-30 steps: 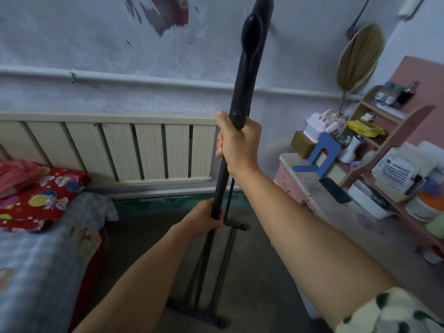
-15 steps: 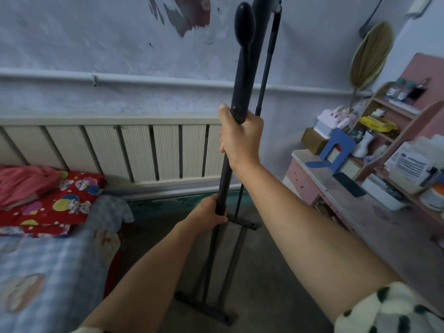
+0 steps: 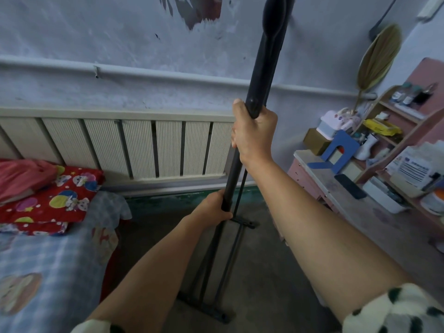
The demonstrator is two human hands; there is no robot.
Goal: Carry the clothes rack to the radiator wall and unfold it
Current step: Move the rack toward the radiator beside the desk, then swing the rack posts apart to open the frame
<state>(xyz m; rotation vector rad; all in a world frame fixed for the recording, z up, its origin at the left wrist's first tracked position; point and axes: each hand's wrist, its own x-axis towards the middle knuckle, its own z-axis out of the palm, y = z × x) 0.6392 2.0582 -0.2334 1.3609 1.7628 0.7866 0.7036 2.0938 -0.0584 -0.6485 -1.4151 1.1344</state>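
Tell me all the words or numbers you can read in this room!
None can be read.
White paper sheet on the desk shelf: lines of print and a blue heading, too small and blurred.
Small bottles on the top shelf: labels too small.
Yellow packet: no readable print.

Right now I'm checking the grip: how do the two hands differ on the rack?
The right hand grips high, near the radiator's top; the left hand grips low. The right arm reaches further up than the left. Both are closed around the folded rack.
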